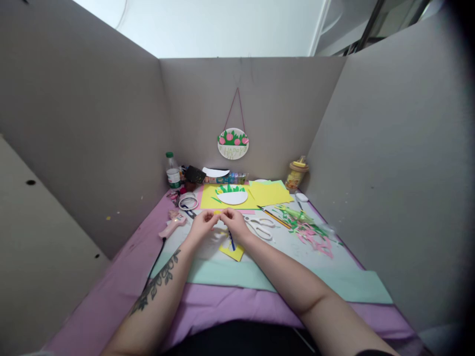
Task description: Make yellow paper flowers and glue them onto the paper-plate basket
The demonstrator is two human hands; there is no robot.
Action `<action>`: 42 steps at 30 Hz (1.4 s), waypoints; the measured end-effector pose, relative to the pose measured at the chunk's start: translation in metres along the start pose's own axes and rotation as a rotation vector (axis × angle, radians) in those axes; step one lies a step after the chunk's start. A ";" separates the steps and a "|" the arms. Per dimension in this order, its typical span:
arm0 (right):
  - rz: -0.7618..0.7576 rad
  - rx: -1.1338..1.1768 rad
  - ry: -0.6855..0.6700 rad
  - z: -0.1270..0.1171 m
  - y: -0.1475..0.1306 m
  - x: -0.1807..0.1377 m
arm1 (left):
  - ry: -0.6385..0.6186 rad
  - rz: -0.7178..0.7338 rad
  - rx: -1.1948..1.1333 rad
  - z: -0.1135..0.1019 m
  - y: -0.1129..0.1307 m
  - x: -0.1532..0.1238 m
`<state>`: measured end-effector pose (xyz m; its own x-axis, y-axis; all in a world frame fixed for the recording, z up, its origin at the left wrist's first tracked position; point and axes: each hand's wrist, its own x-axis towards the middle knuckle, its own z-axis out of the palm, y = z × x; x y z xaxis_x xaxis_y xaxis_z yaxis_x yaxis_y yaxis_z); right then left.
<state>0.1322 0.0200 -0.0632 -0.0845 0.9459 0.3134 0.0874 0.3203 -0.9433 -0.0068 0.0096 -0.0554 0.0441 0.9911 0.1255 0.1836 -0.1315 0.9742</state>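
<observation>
Two bare hands meet over the mat [308, 282], fingertips drawn together around a small yellow piece [217, 212].
The left hand [203, 223] pinches finely at the piece's edge, probably because it is so small; the right hand [234, 223] has its fingers bunched just beside it, though whether they grip it too one cannot tell. White-handled scissors [264, 233] and a pink glue gun [173, 225] lie to either side, likely for easy reach. Beyond, a smooth white half-oval [233, 198] with pointed green leaves rests on flat yellow sheets; thin, curling scraps [315, 240] tangle at the right.
</observation>
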 end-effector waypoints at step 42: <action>0.135 0.145 -0.031 -0.001 0.004 0.003 | 0.013 0.066 0.039 -0.005 -0.005 0.003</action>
<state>0.1336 0.0243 -0.0663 -0.1125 0.9770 0.1814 -0.0437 0.1775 -0.9832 -0.0126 0.0137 -0.0587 0.0443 0.9804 0.1921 0.2186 -0.1972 0.9557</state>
